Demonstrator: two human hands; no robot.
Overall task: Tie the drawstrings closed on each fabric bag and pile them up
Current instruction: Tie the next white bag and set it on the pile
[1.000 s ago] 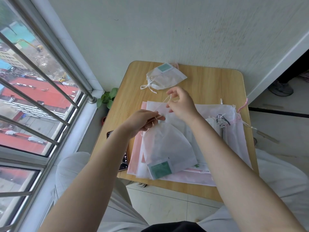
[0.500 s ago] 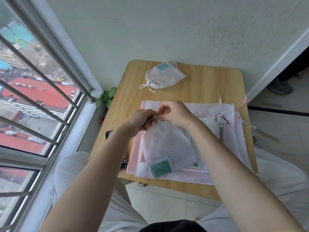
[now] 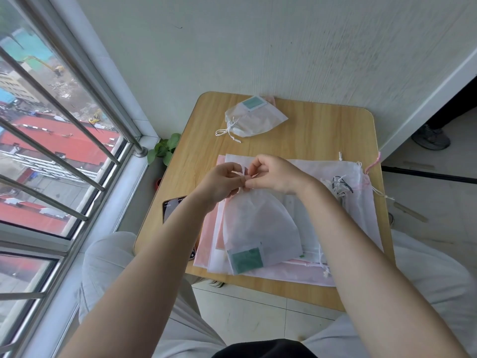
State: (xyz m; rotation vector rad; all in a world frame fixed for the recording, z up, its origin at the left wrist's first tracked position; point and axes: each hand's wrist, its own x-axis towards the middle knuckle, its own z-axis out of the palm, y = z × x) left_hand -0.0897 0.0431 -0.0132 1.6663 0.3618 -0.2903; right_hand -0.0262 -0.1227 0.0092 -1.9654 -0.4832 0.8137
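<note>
A white sheer drawstring bag [image 3: 260, 228] with a green label lies on top of a stack of flat white and pink bags [image 3: 335, 254] on the wooden table [image 3: 322, 130]. At the bag's gathered mouth my left hand [image 3: 222, 183] and my right hand [image 3: 273, 174] meet, each pinching the thin white drawstring [image 3: 242, 171]. A loop of cord shows between the fingertips. At the table's far side lies another white bag [image 3: 254, 118] with its drawstring tied.
A phone [image 3: 175, 210] lies at the table's left edge, partly under my left forearm. Loose cords in black, white and pink [image 3: 340, 184] lie on the stack at the right. A barred window runs along the left; a small plant [image 3: 165, 148] stands beside the table.
My right hand, raised and pulling the cord a second ago, has come down to meet my left hand at the bag's mouth. Both now work the cord close together.
</note>
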